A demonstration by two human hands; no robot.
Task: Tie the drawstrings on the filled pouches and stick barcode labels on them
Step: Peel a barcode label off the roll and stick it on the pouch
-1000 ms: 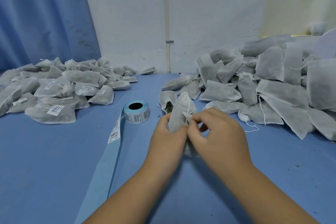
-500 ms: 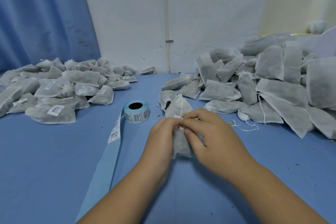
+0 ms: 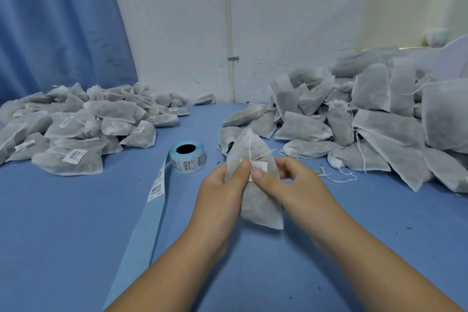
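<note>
A person's two hands hold one filled white fabric pouch point(image 3: 255, 185) upright just above the middle of a blue counter point(image 3: 63, 235). The left hand point(image 3: 222, 190) grips the pouch's left side with its thumb in front. The right hand point(image 3: 296, 185) pinches the right side, its thumb pressing on a small white barcode label point(image 3: 260, 166) across the upper front. The pouch's neck is gathered to a point and its drawstring point(image 3: 250, 145) hangs down the front, so the tying looks done and the label is being stuck down.

To the left lies a finished pile point(image 3: 76, 129) of pouches, many with white barcode stickers showing. To the right is a taller heap point(image 3: 367, 121) of filled pouches with loose strings and no stickers in view. Judging by that heap, a large share of the work remains.

Just left of the hands stands a label roll point(image 3: 187, 157) with a pale blue backing strip point(image 3: 141, 223) trailing toward the viewer – a couple of labels are on the strip. Dark crumbs dot the counter.

Behind the counter are a blue curtain point(image 3: 55, 28) on the left, a scuffed white wall point(image 3: 177, 20) with a thin vertical pipe point(image 3: 229, 20), and a cream panel point(image 3: 405, 0) at upper right.
</note>
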